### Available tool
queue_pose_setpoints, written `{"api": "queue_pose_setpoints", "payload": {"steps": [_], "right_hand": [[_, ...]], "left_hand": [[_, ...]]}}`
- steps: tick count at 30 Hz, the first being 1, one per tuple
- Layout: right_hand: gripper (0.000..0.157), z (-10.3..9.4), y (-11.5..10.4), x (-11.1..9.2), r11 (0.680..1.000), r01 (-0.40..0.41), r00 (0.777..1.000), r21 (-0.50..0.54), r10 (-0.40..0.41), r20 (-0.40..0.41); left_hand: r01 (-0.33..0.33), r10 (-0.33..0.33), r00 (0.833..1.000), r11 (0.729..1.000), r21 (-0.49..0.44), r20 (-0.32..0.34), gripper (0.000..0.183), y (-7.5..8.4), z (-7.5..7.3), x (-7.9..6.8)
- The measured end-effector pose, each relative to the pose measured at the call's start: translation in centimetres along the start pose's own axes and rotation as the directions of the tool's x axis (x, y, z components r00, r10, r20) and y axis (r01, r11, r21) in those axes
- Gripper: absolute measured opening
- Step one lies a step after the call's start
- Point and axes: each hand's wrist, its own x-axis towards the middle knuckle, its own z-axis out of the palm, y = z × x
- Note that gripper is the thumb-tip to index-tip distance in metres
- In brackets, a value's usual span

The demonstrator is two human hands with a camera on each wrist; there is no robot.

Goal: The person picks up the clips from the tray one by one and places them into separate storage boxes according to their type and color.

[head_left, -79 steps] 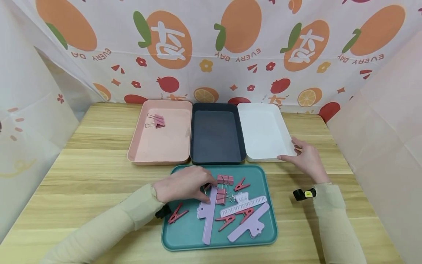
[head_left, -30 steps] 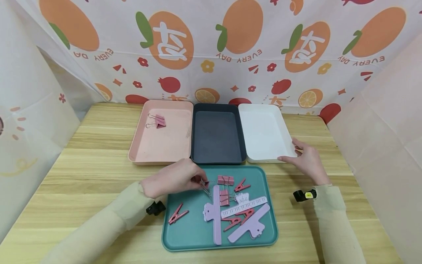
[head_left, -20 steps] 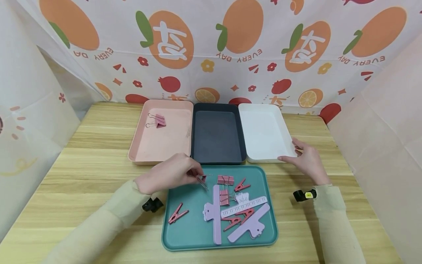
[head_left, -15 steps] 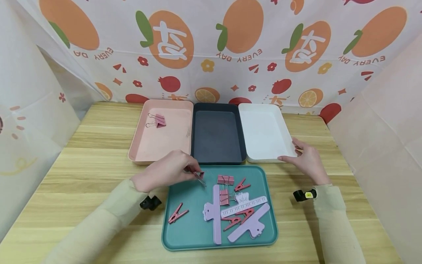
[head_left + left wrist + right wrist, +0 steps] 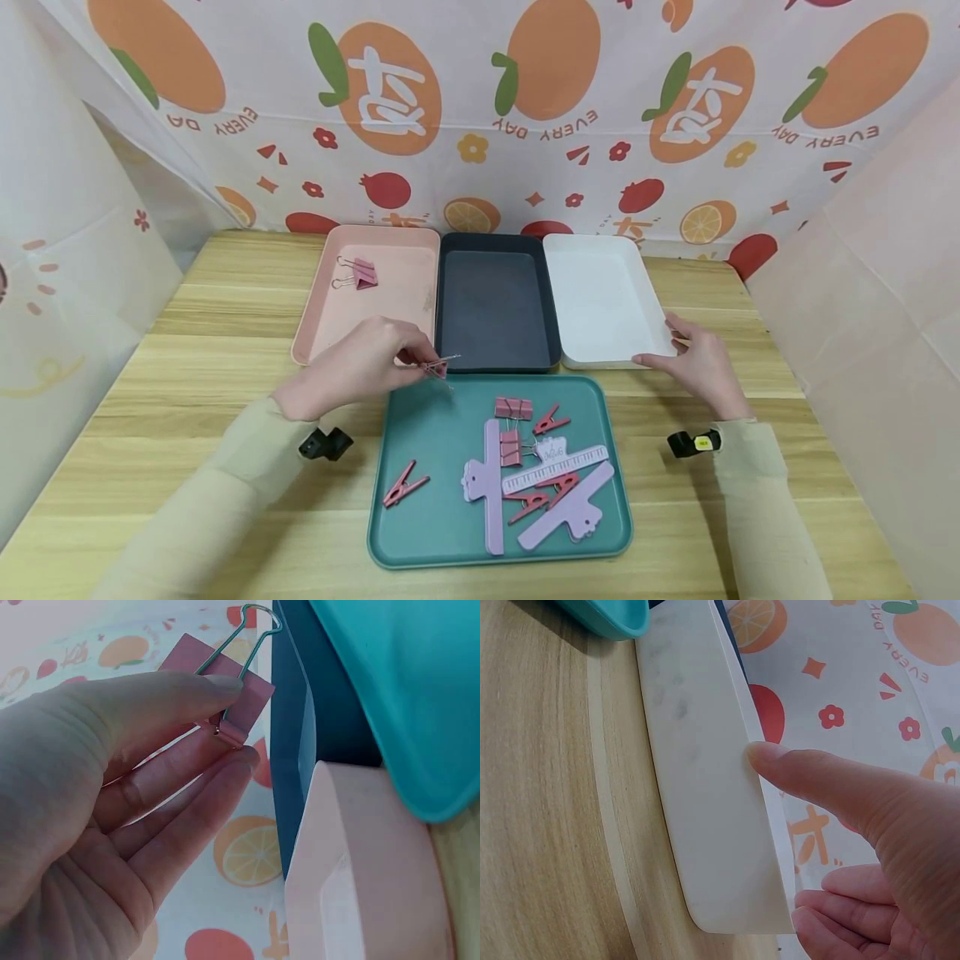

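Through the head camera I see a desk of pale wood with long grain lines. Behind it hangs a white curtain, on which large oranges and upside-down words "EVERY DAY" are printed. On my left is a whitish cloth; on my right, a pale pinkish sheet.

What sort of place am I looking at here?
Probably a small makeshift tabletop workspace, perhaps indoors: there's a wood-grain table, a fruit-print sheet hanging behind it, and a teal tray holding binder clips and clothespins.
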Motion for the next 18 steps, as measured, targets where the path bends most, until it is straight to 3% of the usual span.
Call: {"api": "queue_pose_setpoints", "payload": {"steps": [9,18], "right_hand": [[0.106,0.1,0.2,0.0,1.0,0.012,1.0,-0.009,-0.012,-0.012],[0.106,0.0,-0.1,-0.1,1.0,0.014,1.0,-0.012,-0.014,-0.02]], "left_hand": [[0.024,-0.022,0.997,0.999,0.04,-0.068,0.014,-0.7,-1.6,-0.1],[-0.005,0.013,0.991,0.998,0.058,-0.13,0.017,-2.2,-2.7,-0.3]]}}
